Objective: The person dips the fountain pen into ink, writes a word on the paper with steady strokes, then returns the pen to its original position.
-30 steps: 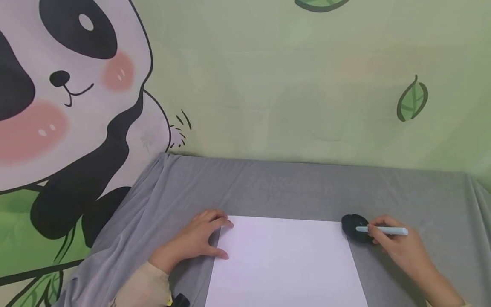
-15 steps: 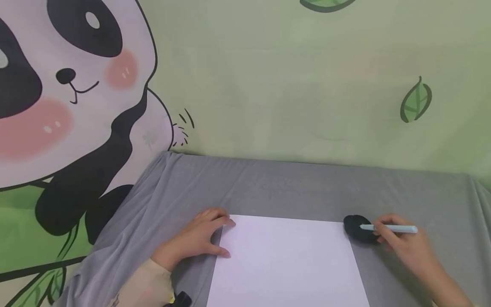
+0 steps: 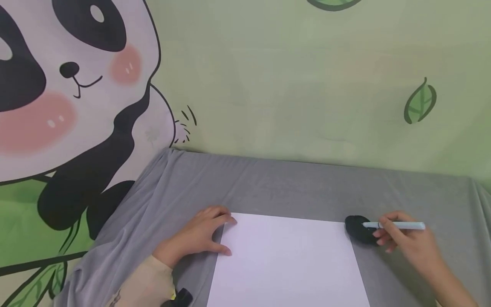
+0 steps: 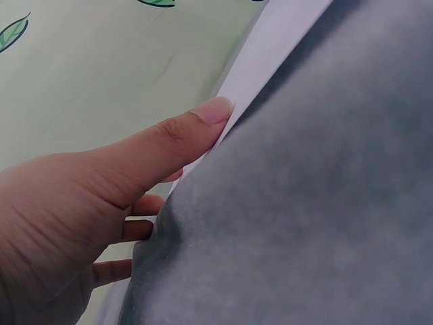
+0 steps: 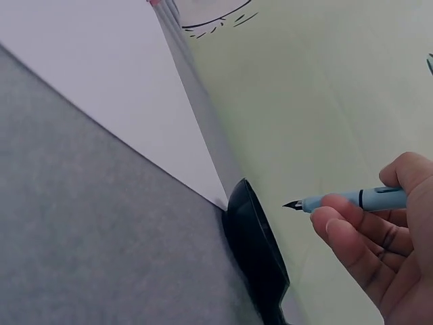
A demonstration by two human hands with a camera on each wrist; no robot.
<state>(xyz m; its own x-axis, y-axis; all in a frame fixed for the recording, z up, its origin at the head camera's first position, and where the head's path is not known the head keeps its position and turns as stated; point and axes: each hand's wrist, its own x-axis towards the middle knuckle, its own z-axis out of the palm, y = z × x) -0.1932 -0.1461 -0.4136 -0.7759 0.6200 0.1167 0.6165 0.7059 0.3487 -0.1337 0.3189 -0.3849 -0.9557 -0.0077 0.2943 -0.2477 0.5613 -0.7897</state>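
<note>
I see the right hand (image 3: 411, 244) pinch the slim pale-blue pen (image 3: 409, 225) near the black oval dish (image 3: 355, 229), at two o'clock. The spread left hand (image 3: 201, 234) should steady the white paper (image 3: 289, 262).

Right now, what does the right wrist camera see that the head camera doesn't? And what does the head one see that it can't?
Only the right wrist view clearly shows the dark nib of the blue pen and the narrow stem of the black scoop-shaped thing.

Only the head view shows the panda's face and a beige sleeve.

Both show the right hand, pen, black thing, white paper and grey cloth.
</note>
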